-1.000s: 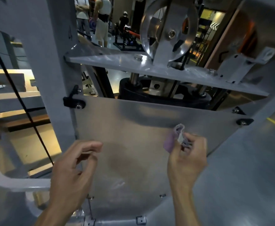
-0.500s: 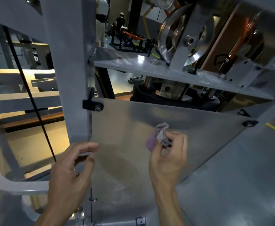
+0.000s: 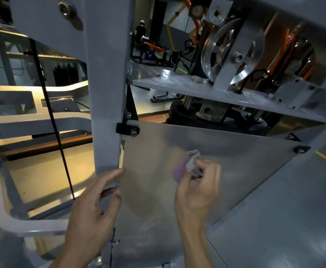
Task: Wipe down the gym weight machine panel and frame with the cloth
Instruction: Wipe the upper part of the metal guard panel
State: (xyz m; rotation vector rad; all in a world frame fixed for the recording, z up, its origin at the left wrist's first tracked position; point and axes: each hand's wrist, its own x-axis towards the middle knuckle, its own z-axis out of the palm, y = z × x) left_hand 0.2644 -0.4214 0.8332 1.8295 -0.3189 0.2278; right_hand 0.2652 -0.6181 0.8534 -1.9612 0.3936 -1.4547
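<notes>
Two hands are seen at the panel (image 3: 226,151). The cloth (image 3: 185,167), bunched in the right hand's (image 3: 197,190) fingers, has been carried left across its upper middle. The left hand (image 3: 92,209), fingers loosely curled, touches the frame (image 3: 106,93). Most of the panel probably remains unwiped.

Your cloth (image 3: 187,166) is a small lilac-and-grey wad, bunched up against the panel (image 3: 226,151). Panel: dull brushed metal sheet, bolted at its upper corners to the grey frame (image 3: 108,93).

left hand (image 3: 92,207): fingers loosely curled | right hand (image 3: 196,192): fingers pinched closed
</notes>
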